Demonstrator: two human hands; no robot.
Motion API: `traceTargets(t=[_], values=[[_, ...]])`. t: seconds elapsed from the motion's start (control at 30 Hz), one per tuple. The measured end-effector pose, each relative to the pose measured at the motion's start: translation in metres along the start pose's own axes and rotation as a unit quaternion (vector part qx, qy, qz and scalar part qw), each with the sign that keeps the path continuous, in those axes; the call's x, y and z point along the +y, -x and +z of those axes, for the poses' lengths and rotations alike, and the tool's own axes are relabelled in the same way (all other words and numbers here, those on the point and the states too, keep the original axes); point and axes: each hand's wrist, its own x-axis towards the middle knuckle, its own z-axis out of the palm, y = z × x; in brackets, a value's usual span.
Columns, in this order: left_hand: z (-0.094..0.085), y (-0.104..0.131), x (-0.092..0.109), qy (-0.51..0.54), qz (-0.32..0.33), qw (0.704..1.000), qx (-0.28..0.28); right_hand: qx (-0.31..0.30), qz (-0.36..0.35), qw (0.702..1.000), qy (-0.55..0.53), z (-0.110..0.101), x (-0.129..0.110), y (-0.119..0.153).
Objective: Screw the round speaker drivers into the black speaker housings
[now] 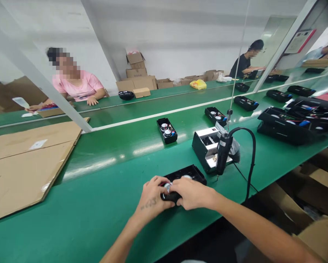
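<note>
A black speaker housing (196, 174) lies on the green bench in front of me, its open side up. Round silver speaker drivers (168, 186) show inside it. My left hand (153, 197) is closed round the housing's near left end, thumb on the outer wall and fingers over the rim. From the right, my right hand (193, 192) grips the same end, its thumb low on the wall and its fingertips inside by the driver. Whether a small part or wire is pinched between the fingertips is hidden.
An electric screwdriver (223, 153) hangs just right of the housing, before a screw feeder box (207, 146). Open housings (167, 130) sit on the line beyond; several are stacked at right (292, 126). Flat cardboard (27, 164) covers the left. Co-workers (77, 86) sit opposite.
</note>
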Motion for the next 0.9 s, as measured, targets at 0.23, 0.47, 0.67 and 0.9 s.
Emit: traceTargets(t=[0.23,0.47,0.67,0.9], values=[[-0.031,-0.042,-0.018,0.073,-0.007,0.993,-0.091,-0.012,0.031,0.999,-0.009,-0.021,0.015,-0.032],[-0.034,-0.041,-0.015,0.085,-0.004,0.990,-0.112,-0.011,0.025,1.000,-0.015,-0.025,0.017,-0.027],[-0.035,-0.042,-0.016,0.083,0.000,0.989,-0.127,-0.028,0.021,0.999,-0.032,-0.028,0.021,-0.024],[-0.034,-0.042,-0.014,0.093,-0.009,0.988,-0.125,-0.025,0.044,0.998,-0.022,-0.024,0.016,-0.030]])
